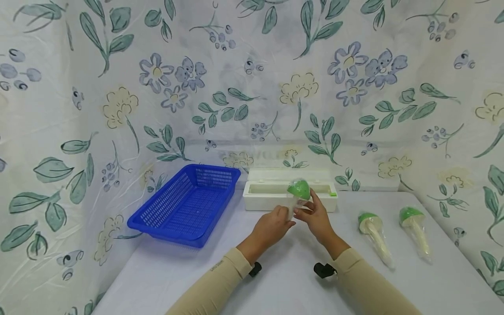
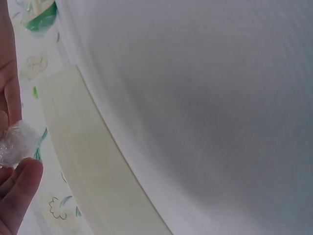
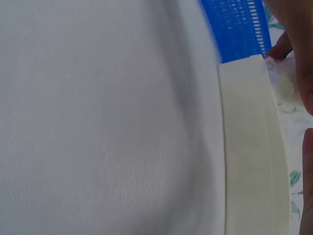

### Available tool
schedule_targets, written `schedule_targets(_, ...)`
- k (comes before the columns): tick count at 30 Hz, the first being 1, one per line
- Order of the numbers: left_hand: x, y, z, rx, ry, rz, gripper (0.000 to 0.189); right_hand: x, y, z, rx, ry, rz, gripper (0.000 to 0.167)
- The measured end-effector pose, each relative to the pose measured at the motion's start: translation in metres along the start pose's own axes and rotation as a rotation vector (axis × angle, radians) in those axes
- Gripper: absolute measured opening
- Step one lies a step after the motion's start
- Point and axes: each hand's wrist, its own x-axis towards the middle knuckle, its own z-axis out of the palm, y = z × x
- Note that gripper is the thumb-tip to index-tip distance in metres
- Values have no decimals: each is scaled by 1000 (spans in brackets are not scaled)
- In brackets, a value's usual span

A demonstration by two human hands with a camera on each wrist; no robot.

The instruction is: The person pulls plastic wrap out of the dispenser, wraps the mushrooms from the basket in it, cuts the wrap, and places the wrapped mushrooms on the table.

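A mushroom-shaped thing [image 1: 299,189] with a green cap and pale stem, wrapped in clear plastic, is held upright before me in the head view. My left hand [image 1: 272,224] grips the lower end of its stem. Just under the cap, my right hand [image 1: 318,217] holds it between thumb and fingers. Crinkled clear wrap [image 2: 19,144] shows between the hands in the left wrist view. Behind the hands stands a long white box [image 1: 261,204] with its lid raised. The hands hide part of the stem.
At the left lies a blue perforated basket [image 1: 183,238]. Two similar wrapped green-capped pieces, one nearer [image 1: 376,236] and one farther right [image 1: 417,232], lie on the white-covered table [image 1: 287,280]. Floral sheeting [image 1: 252,87] rises behind and at the sides.
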Motion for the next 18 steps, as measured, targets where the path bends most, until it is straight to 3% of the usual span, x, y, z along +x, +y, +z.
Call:
schedule_targets(10, -2, 3, 2, -16, -28, 46, 44, -1, -3, 1, -83, 83, -26, 80)
schedule_targets(18, -1, -17, -4, 32, -129, 6, 36, -1, -7, -20, -133, 111, -45, 79)
